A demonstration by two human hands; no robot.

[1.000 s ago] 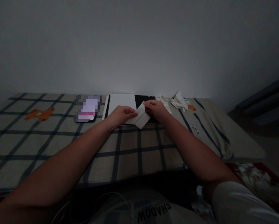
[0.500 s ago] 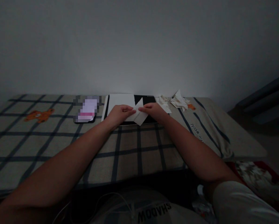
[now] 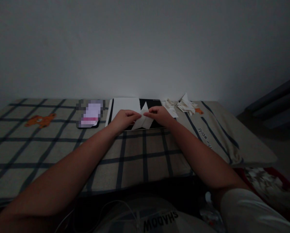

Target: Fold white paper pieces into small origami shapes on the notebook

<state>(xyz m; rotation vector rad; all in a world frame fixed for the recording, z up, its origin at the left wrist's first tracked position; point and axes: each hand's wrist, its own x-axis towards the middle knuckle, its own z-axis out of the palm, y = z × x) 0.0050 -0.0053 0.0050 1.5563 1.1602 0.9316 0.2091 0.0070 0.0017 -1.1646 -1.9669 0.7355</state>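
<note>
A small white folded paper (image 3: 145, 121), pointed at the top and spreading at the bottom, is held between my two hands. My left hand (image 3: 125, 119) pinches its left side with thumb and fingertips. On the other side my right hand (image 3: 159, 115) pinches it too, and the fingertips of both hands nearly meet at its middle. Beneath them lies a black book or folder (image 3: 150, 100) with a stack of white paper sheets (image 3: 125, 104) on its left part. The fingers cover some of the paper's folds.
A phone (image 3: 90, 113), blurred out, lies left of the paper sheets. Several folded white paper pieces (image 3: 186, 105) are heaped to the right. A checked cloth (image 3: 135, 155) covers the table, which stands against a wall. Below right are a plastic bottle (image 3: 210, 213) and a red container (image 3: 284, 181) with whitish scraps.
The folded paper has turned in my fingers: its lower end now spreads into two flaps instead of one point, and its tip has shifted slightly left. Both hands have barely moved.
</note>
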